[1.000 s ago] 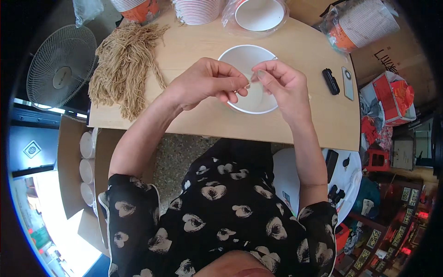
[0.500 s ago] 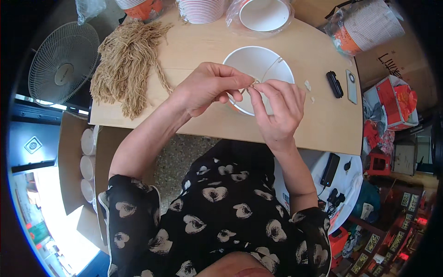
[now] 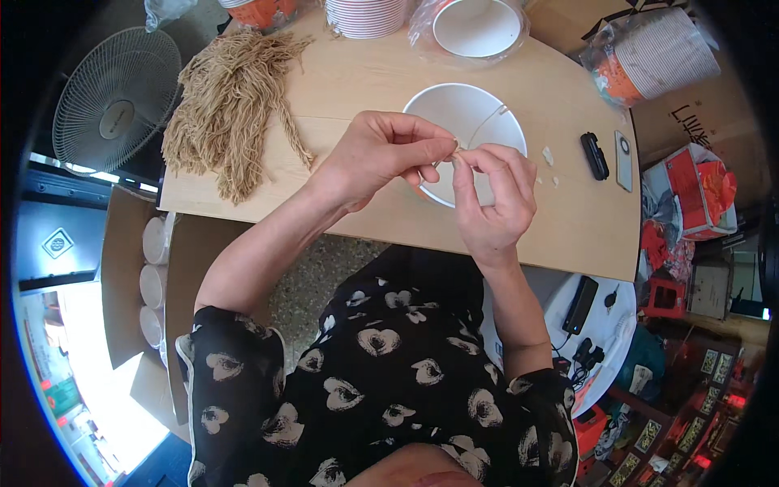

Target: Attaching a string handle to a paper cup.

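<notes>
My left hand [image 3: 381, 152] and my right hand [image 3: 499, 188] meet over a round white tub [image 3: 513, 140], thumbs and forefingers pinched together. Between the fingertips is a thin pale cord [image 3: 489, 121]; one length of it runs up to the tub's far right rim. The exact point where the fingers press on it is too small to make out. Both hands hide the near left part of the tub, which stands on the table. Left of my left hand lies a heap of tan yarn strands [image 3: 235, 105], with one thicker twisted strand [image 3: 290, 134] trailing toward my wrist.
Along the table's [image 3: 341, 81] far side stand a stack of paper tubs [image 3: 365, 16] and a bagged white tub [image 3: 479, 28]. A black case [image 3: 594, 156], a phone-like slab [image 3: 623, 161] and pale scraps [image 3: 548, 156] lie right. A fan [image 3: 118, 101] stands left, above a carton [image 3: 130, 276] holding tubs.
The whole view has shifted slightly. Both hands stay pinched together over the tub, with only small finger movements on the cord.
</notes>
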Demonstrator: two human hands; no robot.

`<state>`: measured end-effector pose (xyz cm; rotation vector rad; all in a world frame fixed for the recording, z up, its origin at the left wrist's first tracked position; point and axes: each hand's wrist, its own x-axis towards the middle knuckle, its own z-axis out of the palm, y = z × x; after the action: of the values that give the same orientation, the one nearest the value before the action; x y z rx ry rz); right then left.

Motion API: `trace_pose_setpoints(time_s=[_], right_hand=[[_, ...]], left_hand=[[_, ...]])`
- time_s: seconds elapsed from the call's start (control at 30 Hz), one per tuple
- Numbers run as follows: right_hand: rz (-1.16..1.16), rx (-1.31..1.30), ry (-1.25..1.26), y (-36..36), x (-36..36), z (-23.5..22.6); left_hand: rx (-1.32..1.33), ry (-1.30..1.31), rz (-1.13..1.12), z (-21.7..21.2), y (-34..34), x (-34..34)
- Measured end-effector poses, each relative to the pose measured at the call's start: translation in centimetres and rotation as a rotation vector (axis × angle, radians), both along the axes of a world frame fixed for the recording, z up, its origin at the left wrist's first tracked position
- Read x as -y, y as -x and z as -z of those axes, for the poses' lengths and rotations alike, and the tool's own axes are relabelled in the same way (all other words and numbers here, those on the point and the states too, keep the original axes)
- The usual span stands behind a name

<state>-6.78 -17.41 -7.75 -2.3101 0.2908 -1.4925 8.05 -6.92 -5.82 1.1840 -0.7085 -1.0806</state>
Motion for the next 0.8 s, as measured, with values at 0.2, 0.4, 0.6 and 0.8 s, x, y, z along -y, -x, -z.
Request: trace_pose_setpoints(time_s=[0.2, 0.4, 0.6, 0.8], right_hand=[[-0.085, -0.049, -0.215, 0.30, -0.19, 0.04], [-0.135, -0.075, -0.258, 0.41, -0.06, -0.13], [-0.164, -0.092, -0.265, 0.47, 0.15, -0.15], [-0.169, -0.120, -0.263, 0.48, 0.16, -0.12]], left_hand=[[-0.052, -0.002, -0.009, 0.17, 0.54, -0.03], [-0.031, -0.001, 0.018, 0.31, 0.49, -0.03], [-0.008, 0.025, 0.039, -0.02, 0.42, -0.25], [0.057, 0.007, 0.035, 0.25, 0.21, -0.16]])
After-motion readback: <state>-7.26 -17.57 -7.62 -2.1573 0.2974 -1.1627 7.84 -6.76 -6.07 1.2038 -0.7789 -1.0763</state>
